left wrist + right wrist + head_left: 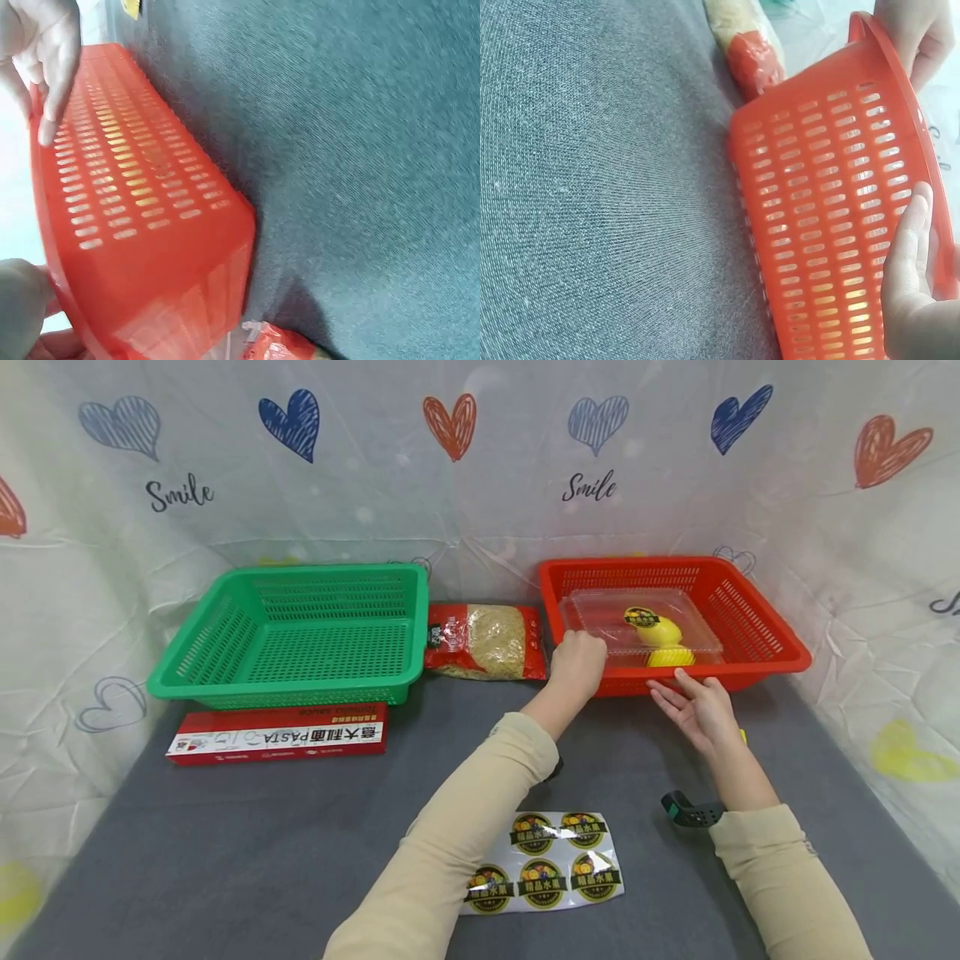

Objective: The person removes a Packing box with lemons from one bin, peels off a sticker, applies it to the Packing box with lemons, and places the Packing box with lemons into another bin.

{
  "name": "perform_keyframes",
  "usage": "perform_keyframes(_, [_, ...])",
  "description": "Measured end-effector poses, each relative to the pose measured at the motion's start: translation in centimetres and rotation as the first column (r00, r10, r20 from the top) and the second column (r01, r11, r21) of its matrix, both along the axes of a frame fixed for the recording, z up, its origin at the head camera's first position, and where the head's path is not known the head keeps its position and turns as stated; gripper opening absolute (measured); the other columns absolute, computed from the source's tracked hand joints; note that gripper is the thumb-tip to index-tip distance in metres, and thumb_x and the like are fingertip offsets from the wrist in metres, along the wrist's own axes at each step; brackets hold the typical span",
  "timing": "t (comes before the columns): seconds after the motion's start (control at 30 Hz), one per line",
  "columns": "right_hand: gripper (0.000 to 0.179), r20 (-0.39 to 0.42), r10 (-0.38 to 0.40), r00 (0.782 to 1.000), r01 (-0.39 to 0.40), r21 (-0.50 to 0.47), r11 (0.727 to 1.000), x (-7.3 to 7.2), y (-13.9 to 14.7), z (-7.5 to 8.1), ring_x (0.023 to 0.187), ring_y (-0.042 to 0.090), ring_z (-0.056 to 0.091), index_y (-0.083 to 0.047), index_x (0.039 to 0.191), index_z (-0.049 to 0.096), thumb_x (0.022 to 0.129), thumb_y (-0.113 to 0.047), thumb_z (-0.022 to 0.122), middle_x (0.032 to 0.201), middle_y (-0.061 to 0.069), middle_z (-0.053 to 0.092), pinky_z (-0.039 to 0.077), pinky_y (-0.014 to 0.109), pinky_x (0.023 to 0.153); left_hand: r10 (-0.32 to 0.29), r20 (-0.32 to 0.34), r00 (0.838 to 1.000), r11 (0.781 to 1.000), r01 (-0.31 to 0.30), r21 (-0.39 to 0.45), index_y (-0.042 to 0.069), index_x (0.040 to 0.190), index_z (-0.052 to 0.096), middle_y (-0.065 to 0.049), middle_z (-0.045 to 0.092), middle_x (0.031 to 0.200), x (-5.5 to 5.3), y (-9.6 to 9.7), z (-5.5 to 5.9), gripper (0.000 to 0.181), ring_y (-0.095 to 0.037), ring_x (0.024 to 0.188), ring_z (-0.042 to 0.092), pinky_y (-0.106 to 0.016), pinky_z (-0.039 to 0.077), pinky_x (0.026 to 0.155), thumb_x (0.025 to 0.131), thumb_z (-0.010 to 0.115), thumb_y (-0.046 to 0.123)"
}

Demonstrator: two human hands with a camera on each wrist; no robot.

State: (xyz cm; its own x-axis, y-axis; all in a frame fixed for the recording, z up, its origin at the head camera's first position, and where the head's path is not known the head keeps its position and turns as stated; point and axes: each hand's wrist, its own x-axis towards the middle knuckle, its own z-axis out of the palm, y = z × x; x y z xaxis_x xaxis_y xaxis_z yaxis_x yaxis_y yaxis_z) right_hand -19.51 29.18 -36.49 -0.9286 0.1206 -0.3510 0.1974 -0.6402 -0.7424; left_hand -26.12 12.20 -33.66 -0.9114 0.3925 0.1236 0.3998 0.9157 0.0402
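Observation:
A clear plastic box (600,606) lies inside the red basket (772,643), with a round black-and-gold label on its lid and yellow fruit-like pieces (660,632) within. At the basket's front left corner my left hand (579,667) grips the rim with curled fingers; the fingertips are partly hidden. My right hand (705,714) holds the front rim between thumb and fairly straight fingers, which lie against the outer wall (904,262). Yellow shows through the slots of that front wall (131,165).
A green basket (416,647) stands at the left, with a red pasta box (277,735) before it. Between the baskets lies a red-and-clear bag (487,642) of pale food. A sheet of round stickers (542,864) lies near the front. A patterned cloth (495,502) hangs behind.

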Motion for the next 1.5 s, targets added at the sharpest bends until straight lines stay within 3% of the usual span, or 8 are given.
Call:
perform_keyframes(0.23, [0.079,-0.001,0.015,1.0,-0.015,0.014,1.0,0.0,0.1,0.2,0.085,0.022,0.066,-0.026,0.134,0.004,0.084,-0.018,0.065,0.117,0.0,0.034,0.048,0.034,0.084,0.016,0.016,1.0,1.0,-0.016,-0.021,0.017,0.11,0.066,-0.001,0.062,0.099,0.5,0.3,0.2,0.026,-0.016,0.091,0.05,-0.026,0.052,0.071,0.086,0.063,0.026])
perform_keyframes(0.43, [0.068,-0.008,0.007,1.0,-0.007,0.04,0.999,0.0,0.0,0.1,0.085,0.021,0.066,-0.024,0.126,0.015,0.082,-0.019,0.067,0.118,0.001,0.035,0.048,0.034,0.084,-0.013,-0.023,1.0,0.977,0.008,-0.212,0.015,0.111,0.063,0.001,0.062,0.102,0.8,0.5,0.1,0.029,-0.016,0.098,0.049,-0.024,0.041,0.082,0.089,0.055,0.031])
perform_keyframes(0.5, [0.064,-0.013,0.006,1.0,-0.006,0.043,0.999,0.1,0.0,0.1,0.085,0.021,0.066,-0.023,0.123,0.018,0.081,-0.019,0.067,0.118,0.002,0.036,0.048,0.034,0.083,-0.014,-0.02,1.0,0.973,0.009,-0.229,0.014,0.116,0.061,0.001,0.062,0.106,0.8,0.6,0.1,0.033,-0.017,0.101,0.049,-0.024,0.04,0.083,0.089,0.054,0.032])
perform_keyframes(0.73, [0.068,-0.012,0.01,1.0,-0.009,0.033,0.999,0.0,-0.1,0.1,0.085,0.021,0.067,-0.023,0.127,0.018,0.081,-0.019,0.068,0.119,0.002,0.037,0.048,0.034,0.084,0.037,0.049,0.998,0.994,-0.032,-0.109,0.012,0.138,0.04,-0.009,0.042,0.137,0.5,0.2,-0.2,0.058,-0.02,0.112,0.042,-0.023,0.048,0.081,0.088,0.056,0.036])
perform_keyframes(0.9, [0.065,-0.006,0.011,1.0,-0.011,0.023,1.0,0.1,-0.1,0.1,0.084,0.021,0.067,-0.023,0.124,0.019,0.081,-0.019,0.067,0.117,0.002,0.037,0.046,0.035,0.086,-0.091,0.083,0.992,0.995,0.095,-0.038,0.012,0.137,0.041,-0.006,0.042,0.138,-0.1,-0.8,-0.6,0.05,-0.022,0.123,0.037,-0.027,0.04,0.094,0.092,0.05,0.032])
perform_keyframes(1.07, [0.057,0.003,0.044,0.999,-0.043,-0.029,0.999,0.2,0.2,0.2,0.086,0.021,0.066,-0.024,0.119,0.02,0.083,-0.018,0.065,0.118,0.002,0.038,0.046,0.034,0.087,-0.244,0.077,0.967,0.966,0.236,0.105,0.01,0.136,0.044,-0.005,0.045,0.137,-0.3,-2.6,-0.6,0.044,-0.018,0.132,0.031,-0.029,0.024,0.107,0.096,0.045,0.027])
perform_keyframes(1.3, [0.038,0.006,0.12,0.993,-0.119,-0.101,0.988,0.4,0.4,0.2,0.087,0.022,0.065,-0.018,0.113,0.031,0.087,-0.018,0.06,0.097,0.006,0.059,0.047,0.032,0.086,-0.299,0.098,0.949,0.944,0.279,0.178,0.009,0.136,0.044,-0.009,0.04,0.14,0.3,-4.1,-0.5,0.046,-0.022,0.131,0.032,-0.029,0.025,0.106,0.094,0.05,0.025])
perform_keyframes(1.5, [0.026,-0.018,0.149,0.989,-0.15,-0.077,0.986,1.0,0.1,0.1,0.088,0.021,0.066,-0.013,0.111,0.041,0.09,-0.018,0.056,0.093,0.008,0.062,0.042,0.033,0.09,-0.305,0.158,0.939,0.94,0.271,0.207,0.007,0.138,0.041,-0.01,0.034,0.143,1.1,-5.4,-0.3,0.048,-0.023,0.134,0.026,-0.031,0.025,0.106,0.094,0.05,0.025])
